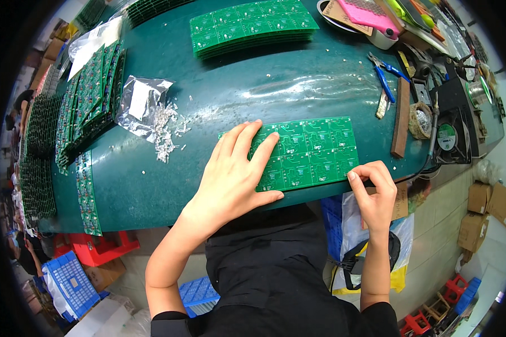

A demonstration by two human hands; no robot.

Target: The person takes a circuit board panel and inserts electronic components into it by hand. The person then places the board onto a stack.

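Observation:
A green circuit board panel (309, 154), divided into a grid of small boards, lies near the front edge of the table. Across its left end rests my left hand (230, 165), fingers spread, the thumb along the near edge. My right hand (374, 188) is at the near right corner of the panel, thumb and forefinger pinched together; whatever is between them is too small to make out. Left of the panel, a heap of small white parts (166, 126) spills beside a clear plastic bag (140, 104).
A stack of green panels (253, 25) stands at the back. Populated boards (87, 95) are piled at left, with a narrow board strip (87, 194) nearer. To the right are blue-handled cutters (385, 78), a brown bar (400, 118), a solder coil (420, 119) and a black fan unit (452, 126).

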